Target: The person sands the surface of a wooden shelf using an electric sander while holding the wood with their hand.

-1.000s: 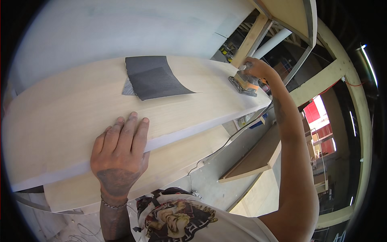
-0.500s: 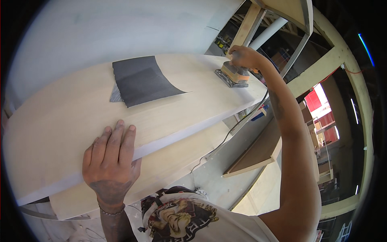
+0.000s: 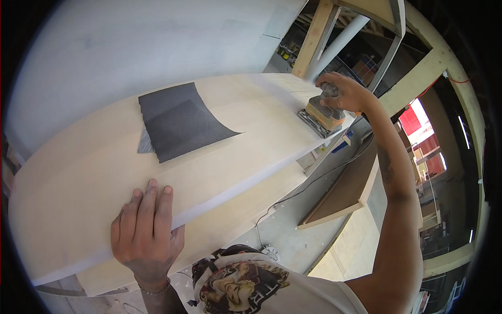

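A pale, smooth board lies across in front of me. My left hand rests flat on its near edge, fingers stretched out, thumb down by the side, holding nothing. At the board's far right end, my right hand curves its fingers around the grey top of a dusty orange-and-grey electric sander. The sander's flat pad sits on the board near the right edge. Between my hands lies a dark, curling sheet of sandpaper, with a lighter grey piece poking out beneath it.
A second pale board lies below the first. A dark cord trails down past the edge to the floor. A brown panel with a wooden rim leans at the right. Wooden posts rise behind the sander; a pale wall borders the far side.
The sander has shifted a little right toward the board's near edge, with my right hand still on it. The whole view has tilted slightly. My left hand stays on the near edge.
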`<state>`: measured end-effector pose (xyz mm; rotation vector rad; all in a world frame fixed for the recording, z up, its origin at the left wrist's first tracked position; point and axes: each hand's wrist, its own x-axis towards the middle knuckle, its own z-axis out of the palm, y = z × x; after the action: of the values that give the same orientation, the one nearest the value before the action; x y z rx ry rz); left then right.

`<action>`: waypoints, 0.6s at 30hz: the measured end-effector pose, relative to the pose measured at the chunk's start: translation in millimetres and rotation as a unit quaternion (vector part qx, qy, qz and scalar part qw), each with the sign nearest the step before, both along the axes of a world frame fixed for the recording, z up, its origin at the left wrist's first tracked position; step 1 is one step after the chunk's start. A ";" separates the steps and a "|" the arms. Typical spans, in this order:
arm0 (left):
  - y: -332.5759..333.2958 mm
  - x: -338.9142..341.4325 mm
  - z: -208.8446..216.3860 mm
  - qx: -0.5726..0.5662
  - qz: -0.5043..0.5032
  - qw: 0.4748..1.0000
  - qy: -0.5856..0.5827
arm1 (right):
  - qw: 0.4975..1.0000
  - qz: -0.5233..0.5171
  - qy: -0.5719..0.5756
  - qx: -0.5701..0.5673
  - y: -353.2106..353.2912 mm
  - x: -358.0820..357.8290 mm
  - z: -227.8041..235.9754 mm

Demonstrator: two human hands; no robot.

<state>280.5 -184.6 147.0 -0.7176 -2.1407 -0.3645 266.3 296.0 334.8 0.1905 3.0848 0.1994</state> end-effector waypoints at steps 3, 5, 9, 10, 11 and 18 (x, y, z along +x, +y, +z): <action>1.1 -0.5 -0.7 -0.005 0.000 1.000 -0.001 | 1.000 0.023 0.002 -0.013 1.7 -10.4 -2.4; 2.2 -2.7 -2.1 -0.009 0.008 1.000 0.000 | 1.000 0.025 0.006 -0.016 5.7 -25.8 -6.5; 3.9 0.7 -5.7 -0.019 0.012 1.000 0.006 | 0.999 0.040 0.011 -0.002 17.4 -59.6 -18.8; 5.8 11.7 -6.7 -0.020 0.015 1.000 0.008 | 0.999 0.044 0.011 -0.002 22.0 -57.4 -20.7; 6.7 18.9 -7.2 -0.021 0.018 1.000 0.009 | 0.999 0.043 0.011 -0.001 26.0 -60.1 -23.8; 23.5 83.9 -16.9 -0.027 0.024 0.999 -0.001 | 0.999 0.039 0.006 -0.009 59.1 -59.0 -45.1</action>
<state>364.5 -161.1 130.1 -0.6951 -2.1724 -0.2831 207.2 355.1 289.7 0.0713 3.1076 0.1739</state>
